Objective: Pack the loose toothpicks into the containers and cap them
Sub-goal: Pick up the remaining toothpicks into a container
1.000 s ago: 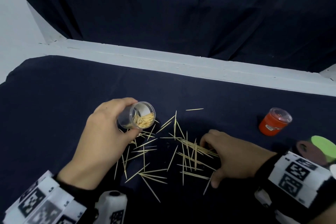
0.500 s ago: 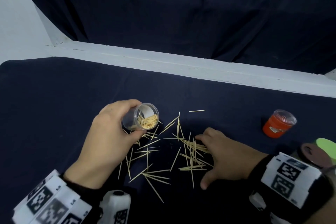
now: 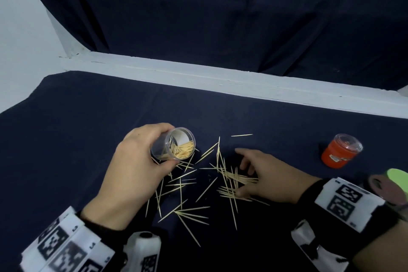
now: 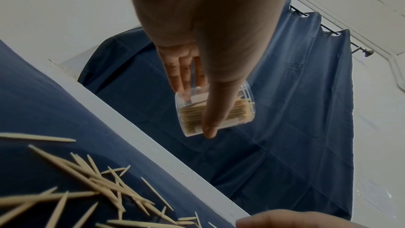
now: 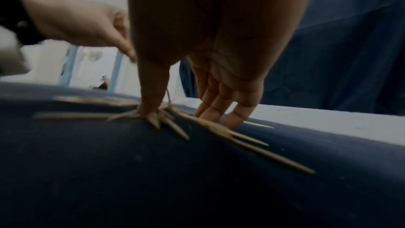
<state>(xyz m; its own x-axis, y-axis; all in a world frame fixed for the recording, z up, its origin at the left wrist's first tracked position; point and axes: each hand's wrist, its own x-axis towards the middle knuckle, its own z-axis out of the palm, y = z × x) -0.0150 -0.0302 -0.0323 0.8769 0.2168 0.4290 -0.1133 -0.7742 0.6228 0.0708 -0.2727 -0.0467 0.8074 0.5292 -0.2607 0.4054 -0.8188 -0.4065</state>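
Left hand [image 3: 132, 168] grips the tilted container [image 3: 173, 143]; right hand [image 3: 262, 178] (fingers spread) presses loose toothpicks [image 3: 234, 180] beneath it.

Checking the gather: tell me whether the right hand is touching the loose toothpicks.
Touching. The right wrist view shows the right hand with thumb and fingertips pressed onto the toothpicks on the cloth.

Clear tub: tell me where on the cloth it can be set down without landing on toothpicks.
Bare cloth lies left of the left hand, out to the white ledge, and between the right hand and the orange tub. Crowded: loose toothpicks fill the stretch between the hands, under the clear tub.
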